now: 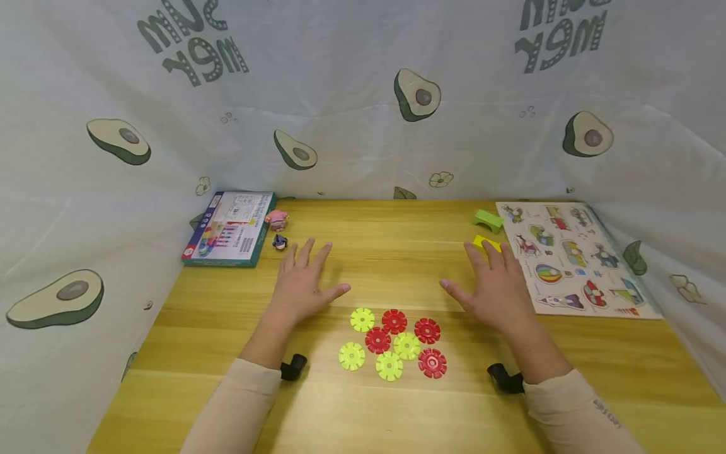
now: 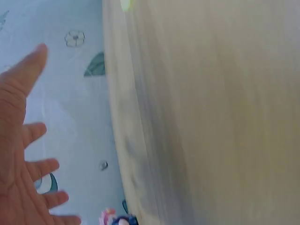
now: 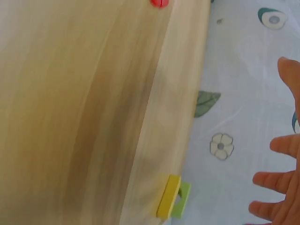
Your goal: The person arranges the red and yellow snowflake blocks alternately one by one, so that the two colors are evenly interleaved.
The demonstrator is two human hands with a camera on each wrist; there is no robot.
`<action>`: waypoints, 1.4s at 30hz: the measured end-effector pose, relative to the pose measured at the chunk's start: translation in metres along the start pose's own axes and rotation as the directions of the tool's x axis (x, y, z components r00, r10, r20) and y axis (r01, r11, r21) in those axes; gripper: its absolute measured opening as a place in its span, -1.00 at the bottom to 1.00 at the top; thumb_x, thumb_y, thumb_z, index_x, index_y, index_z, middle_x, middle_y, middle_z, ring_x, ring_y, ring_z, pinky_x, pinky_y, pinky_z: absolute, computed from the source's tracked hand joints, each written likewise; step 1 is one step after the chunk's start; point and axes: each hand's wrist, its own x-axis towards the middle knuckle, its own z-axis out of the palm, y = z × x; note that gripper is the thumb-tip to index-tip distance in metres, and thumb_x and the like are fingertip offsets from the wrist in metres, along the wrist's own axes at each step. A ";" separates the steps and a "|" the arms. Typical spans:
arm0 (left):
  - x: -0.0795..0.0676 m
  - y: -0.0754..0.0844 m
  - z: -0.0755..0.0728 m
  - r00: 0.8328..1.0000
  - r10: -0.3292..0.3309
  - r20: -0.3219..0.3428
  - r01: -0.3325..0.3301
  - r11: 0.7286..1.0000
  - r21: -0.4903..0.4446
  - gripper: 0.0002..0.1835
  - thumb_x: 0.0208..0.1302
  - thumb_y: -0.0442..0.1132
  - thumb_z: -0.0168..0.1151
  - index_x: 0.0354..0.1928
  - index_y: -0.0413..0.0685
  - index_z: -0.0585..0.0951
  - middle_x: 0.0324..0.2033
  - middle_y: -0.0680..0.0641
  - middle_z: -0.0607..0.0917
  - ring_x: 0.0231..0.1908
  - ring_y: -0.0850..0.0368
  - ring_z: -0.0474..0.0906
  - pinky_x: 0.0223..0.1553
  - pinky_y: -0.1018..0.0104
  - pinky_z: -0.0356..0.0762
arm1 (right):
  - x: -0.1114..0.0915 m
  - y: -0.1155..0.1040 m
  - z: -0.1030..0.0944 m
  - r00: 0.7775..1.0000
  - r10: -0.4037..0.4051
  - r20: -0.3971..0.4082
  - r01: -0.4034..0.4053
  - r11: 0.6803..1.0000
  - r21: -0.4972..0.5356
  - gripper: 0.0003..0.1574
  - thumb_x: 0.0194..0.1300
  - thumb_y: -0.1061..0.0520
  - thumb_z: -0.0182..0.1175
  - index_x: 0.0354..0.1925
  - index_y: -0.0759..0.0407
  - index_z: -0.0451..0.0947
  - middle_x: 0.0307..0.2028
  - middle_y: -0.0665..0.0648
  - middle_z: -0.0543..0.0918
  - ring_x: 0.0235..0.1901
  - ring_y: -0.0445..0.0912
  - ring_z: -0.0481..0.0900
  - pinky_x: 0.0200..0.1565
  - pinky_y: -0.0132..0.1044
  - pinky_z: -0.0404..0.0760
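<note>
My left hand point(image 1: 299, 284) is held with fingers spread over the left half of the table, nothing in it. Opposite it, my right hand point(image 1: 498, 289) has its fingers spread too and carries nothing. Between and slightly nearer than the hands lie several flat notched plastic discs, some yellow-green point(image 1: 389, 366) and some red point(image 1: 432, 363), a few touching or overlapping. Just beyond the left fingertips sit a small dark blue figurine point(image 1: 280, 242) and a pink one point(image 1: 276, 219). The right fingertips overlap a yellow block point(image 1: 482, 241) in the head view; a green arched block point(image 1: 488, 221) is behind it.
A flat boxed set point(image 1: 232, 230) lies at the back left of the wooden table point(image 1: 363, 410). At the right is a white picture puzzle board point(image 1: 573, 258). A curtain point(image 1: 351, 94) printed with avocados hangs behind and along the sides.
</note>
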 end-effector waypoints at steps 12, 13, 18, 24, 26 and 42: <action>-0.001 0.033 0.013 0.969 0.208 0.135 -0.166 0.948 -0.272 -0.47 0.15 0.15 0.22 0.14 0.14 0.52 -0.01 0.02 0.49 0.02 0.06 0.32 0.13 0.10 0.28 | -0.006 -0.024 0.018 0.990 -0.124 0.070 0.110 0.978 0.179 -0.12 0.09 -0.29 0.25 0.26 0.11 0.32 0.09 0.29 0.38 0.10 0.24 0.26 0.09 0.21 0.28; -0.001 0.034 0.013 0.966 0.212 0.150 -0.162 0.944 -0.288 -0.48 0.15 0.14 0.23 0.13 0.14 0.53 -0.04 0.02 0.50 0.00 0.07 0.33 0.12 0.11 0.29 | -0.006 -0.027 0.019 0.987 -0.136 0.085 0.118 0.975 0.190 -0.15 0.08 -0.28 0.27 0.23 0.09 0.36 0.06 0.27 0.41 0.07 0.22 0.29 0.06 0.19 0.32; 0.002 0.045 0.016 0.944 0.249 0.216 -0.164 0.923 -0.348 -0.54 0.17 0.09 0.24 0.09 0.14 0.57 -0.09 0.05 0.54 -0.05 0.12 0.37 -0.02 0.20 0.41 | -0.008 -0.041 0.026 0.969 -0.177 0.171 0.134 0.962 0.236 -0.32 0.03 -0.21 0.34 0.05 0.10 0.53 -0.09 0.16 0.50 -0.07 0.09 0.41 -0.04 0.04 0.46; 0.004 0.065 0.022 0.887 0.361 0.289 -0.249 0.900 -0.359 -0.67 0.19 0.03 0.24 0.00 0.25 0.63 -0.17 0.14 0.51 -0.16 0.19 0.30 -0.19 0.36 0.38 | -0.008 -0.050 0.032 0.952 -0.194 0.236 0.131 0.958 0.256 -0.43 0.04 -0.15 0.36 -0.02 0.09 0.56 -0.17 0.11 0.52 -0.16 0.01 0.45 -0.12 -0.04 0.51; 0.003 0.069 0.025 0.870 0.383 0.309 -0.274 0.899 -0.343 -0.69 0.18 0.04 0.25 -0.02 0.29 0.65 -0.22 0.16 0.48 -0.22 0.20 0.25 -0.28 0.39 0.33 | -0.008 -0.051 0.033 0.950 -0.194 0.244 0.126 0.955 0.270 -0.45 0.05 -0.14 0.35 -0.03 0.09 0.56 -0.18 0.10 0.52 -0.18 -0.01 0.47 -0.13 -0.05 0.52; 0.008 0.043 0.028 0.952 0.167 0.258 -0.134 0.981 -0.142 -0.68 0.21 0.11 0.18 -0.03 0.29 0.65 -0.28 0.11 0.48 -0.26 0.11 0.24 -0.28 0.29 0.27 | -0.011 -0.072 0.043 0.920 -0.211 0.329 0.045 0.893 0.449 -0.55 0.06 -0.09 0.36 -0.06 -0.04 0.56 -0.26 -0.06 0.51 -0.28 -0.16 0.45 -0.21 -0.25 0.50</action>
